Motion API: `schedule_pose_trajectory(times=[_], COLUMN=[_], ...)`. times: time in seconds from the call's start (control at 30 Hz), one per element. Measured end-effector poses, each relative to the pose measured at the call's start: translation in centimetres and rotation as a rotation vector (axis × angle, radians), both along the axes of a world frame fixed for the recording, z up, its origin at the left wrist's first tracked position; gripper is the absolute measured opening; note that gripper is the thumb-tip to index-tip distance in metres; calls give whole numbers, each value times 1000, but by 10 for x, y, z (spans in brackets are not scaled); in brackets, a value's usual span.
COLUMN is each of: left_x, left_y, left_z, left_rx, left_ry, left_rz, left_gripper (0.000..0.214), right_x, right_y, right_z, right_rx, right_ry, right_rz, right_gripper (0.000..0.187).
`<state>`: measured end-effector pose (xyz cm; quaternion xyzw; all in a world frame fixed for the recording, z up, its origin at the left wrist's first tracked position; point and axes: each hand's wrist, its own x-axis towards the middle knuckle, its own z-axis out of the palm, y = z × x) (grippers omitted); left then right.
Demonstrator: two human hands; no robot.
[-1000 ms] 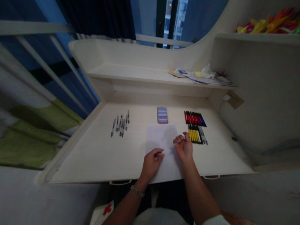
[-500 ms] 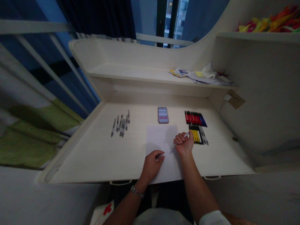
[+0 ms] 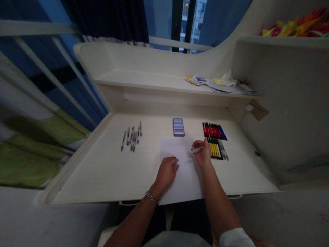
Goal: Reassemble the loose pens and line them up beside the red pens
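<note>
A sheet of white paper [image 3: 186,187] lies at the front middle of the desk. My left hand [image 3: 167,170] rests on its left side, thumb and fingers apart, holding nothing. Over the paper's right edge, my right hand [image 3: 203,154] is closed on a pale, clear-barrelled pen [image 3: 196,150], which lies tilted across the fingers with its tip pointing left. Just right of that hand is a row of yellow, white and black pens [image 3: 214,150], partly hidden by it, with clear pens [image 3: 223,150] alongside. Behind these sits a row of red and blue pens [image 3: 214,130].
A phone [image 3: 178,127] with a blurred screen lies beyond the paper. Several clear pens [image 3: 132,138] are loosely grouped at the left. Papers and a crumpled tissue [image 3: 228,79] are on the raised shelf [image 3: 154,79]. A plug and socket [image 3: 257,110] are on the right wall.
My right hand has moved slightly up and left, and the pen has turned nearer to level in it. My left hand has slid a little up and left on the paper.
</note>
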<state>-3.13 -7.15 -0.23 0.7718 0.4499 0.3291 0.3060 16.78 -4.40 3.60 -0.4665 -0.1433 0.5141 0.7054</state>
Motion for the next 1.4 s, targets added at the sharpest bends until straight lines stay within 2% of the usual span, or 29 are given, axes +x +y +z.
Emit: schedule_pose_trajectory(times=[0.07, 0.17, 0.3, 0.4, 0.53, 0.77, 1.13, 1.4], left_x=[1, 3, 3, 3, 2, 2, 2, 2], left_y=[1, -3, -7, -7, -6, -6, -7, -6], left_z=[-5, -10, -11, -10, -10, -9, -6, -7], left_rx=[51, 91, 99, 100, 94, 79, 83, 78], left_ry=[36, 69, 83, 84, 86, 83, 95, 75], left_rz=[-6, 4, 6, 4, -2, 2, -1, 1], left_gripper=[26, 24, 23, 23, 23, 23, 24, 23], right_x=[0, -3, -13, -22, -28, -30, -32, -31], right_y=[6, 15, 30, 39, 43, 38, 38, 40], right_z=[-3, -10, -22, -32, -42, -42, -42, -45], right_rx=[-101, -167, -152, -109, -106, -119, -140, -149], right_ry=[-119, -202, -189, -392, -603, -858, -973, -903], right_rz=[-29, 18, 139, 109, 53, 64, 89, 89], right_gripper=[62, 67, 52, 37, 25, 26, 24, 23])
